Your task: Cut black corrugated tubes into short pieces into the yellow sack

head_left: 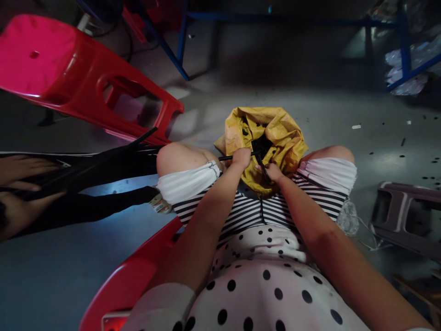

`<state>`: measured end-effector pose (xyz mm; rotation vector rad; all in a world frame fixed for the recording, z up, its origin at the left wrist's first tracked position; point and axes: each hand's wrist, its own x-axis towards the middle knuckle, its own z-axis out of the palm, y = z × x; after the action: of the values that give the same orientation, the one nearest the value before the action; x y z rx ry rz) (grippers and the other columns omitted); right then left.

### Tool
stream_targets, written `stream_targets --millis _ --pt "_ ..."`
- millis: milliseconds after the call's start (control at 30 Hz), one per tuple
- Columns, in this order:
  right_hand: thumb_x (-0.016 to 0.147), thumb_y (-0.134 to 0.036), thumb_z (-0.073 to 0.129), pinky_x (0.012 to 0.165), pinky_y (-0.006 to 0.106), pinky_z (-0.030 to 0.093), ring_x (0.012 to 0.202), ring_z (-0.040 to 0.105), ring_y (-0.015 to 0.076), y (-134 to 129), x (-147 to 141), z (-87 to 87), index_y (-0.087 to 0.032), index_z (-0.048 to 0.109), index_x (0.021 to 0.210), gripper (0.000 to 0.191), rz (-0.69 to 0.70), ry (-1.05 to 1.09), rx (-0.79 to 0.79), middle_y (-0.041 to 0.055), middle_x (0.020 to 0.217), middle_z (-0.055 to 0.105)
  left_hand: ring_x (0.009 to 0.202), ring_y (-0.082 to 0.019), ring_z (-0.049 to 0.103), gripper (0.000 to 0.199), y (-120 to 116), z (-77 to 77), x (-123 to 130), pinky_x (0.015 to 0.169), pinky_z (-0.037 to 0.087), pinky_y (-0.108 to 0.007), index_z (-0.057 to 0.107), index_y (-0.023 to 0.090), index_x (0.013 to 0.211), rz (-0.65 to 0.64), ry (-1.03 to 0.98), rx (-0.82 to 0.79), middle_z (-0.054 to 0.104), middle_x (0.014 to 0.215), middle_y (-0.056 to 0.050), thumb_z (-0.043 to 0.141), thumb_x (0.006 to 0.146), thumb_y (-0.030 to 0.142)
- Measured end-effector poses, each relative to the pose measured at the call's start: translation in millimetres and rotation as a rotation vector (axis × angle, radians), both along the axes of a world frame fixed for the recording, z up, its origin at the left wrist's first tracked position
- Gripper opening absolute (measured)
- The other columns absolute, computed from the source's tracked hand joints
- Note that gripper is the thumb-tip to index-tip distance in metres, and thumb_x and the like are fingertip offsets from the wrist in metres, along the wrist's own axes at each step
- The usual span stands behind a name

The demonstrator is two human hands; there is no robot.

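Note:
A yellow bag with its top rolled down stands between my knees, and small black pieces lie inside it. Over its near left rim my left hand is closed around a thin black rod, which sticks out on both sides of the fist. My right hand, to the right over the bag, grips a dark slim hand tool that looks like cutters. Its tip is close to the rod's right end; whether they touch I cannot tell.
At the left are a red stool and another person's hands near long black strips. A grey stool stands at the right. Blue frame legs cross the back. Small black bits dot the floor.

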<state>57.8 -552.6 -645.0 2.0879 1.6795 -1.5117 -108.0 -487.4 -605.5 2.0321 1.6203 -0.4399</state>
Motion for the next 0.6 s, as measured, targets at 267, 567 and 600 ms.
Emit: stream_targets --millis 267,567,600 --pt "0.091 -0.086 0.037 0.079 0.032 0.049 0.092 0.071 0.0294 3 4 -12.8 -0.009 0.075 0.106 0.087 0.033 -0.017 -0.033 0.0205 0.1 0.076 0.12 -0.029 0.065 0.033 -7 5.1 8 0.096 0.054 -0.038 0.067 0.017 0.127 -0.125 0.005 0.016 0.07 0.127 -0.017 0.046 0.1 0.016" --pt "0.091 -0.088 0.035 0.079 0.032 0.049 0.099 0.072 0.0315 5 1 -7.9 -0.01 0.076 0.106 0.089 0.043 -0.06 -0.017 0.0222 0.105 0.076 0.124 -0.027 0.059 0.035 -10 -3.3 8 0.097 0.051 -0.036 0.066 0.018 0.125 -0.139 -0.085 0.05 0.067 0.128 -0.015 0.041 0.101 0.013" --pt "0.091 -0.087 0.036 0.08 0.032 0.049 0.1 0.072 0.032 5 1 -5.9 -0.01 0.077 0.105 0.088 0.053 -0.076 -0.009 0.0228 0.105 0.076 0.124 -0.027 0.059 0.035 -11 -4.4 7 0.097 0.051 -0.036 0.066 0.018 0.125 -0.136 -0.087 0.054 0.067 0.128 -0.015 0.04 0.101 0.012"
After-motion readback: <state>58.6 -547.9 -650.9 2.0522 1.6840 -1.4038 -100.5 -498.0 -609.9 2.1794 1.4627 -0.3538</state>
